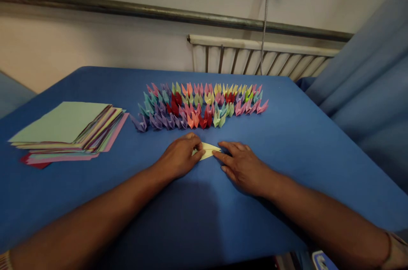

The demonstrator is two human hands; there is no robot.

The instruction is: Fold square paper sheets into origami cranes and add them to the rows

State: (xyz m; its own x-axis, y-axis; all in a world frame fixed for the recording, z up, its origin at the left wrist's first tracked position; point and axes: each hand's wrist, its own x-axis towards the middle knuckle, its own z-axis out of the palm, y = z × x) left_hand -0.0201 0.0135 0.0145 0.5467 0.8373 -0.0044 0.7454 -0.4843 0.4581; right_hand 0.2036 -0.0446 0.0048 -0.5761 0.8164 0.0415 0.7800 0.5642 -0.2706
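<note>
A small pale yellow piece of folded origami paper lies on the blue table in front of me, its narrow point toward the right. My left hand grips its left end between thumb and curled fingers, hiding that part. At the paper's right tip, my right hand rests with fingers stretched out and apart, the index fingertip touching the paper. Just beyond both hands stand several rows of folded paper cranes in red, pink, purple, teal, green and yellow.
A stack of coloured paper sheets, pale green on top, sits on the left of the blue-covered table. Behind it are a wall rail and a radiator. A blue curtain hangs at the right.
</note>
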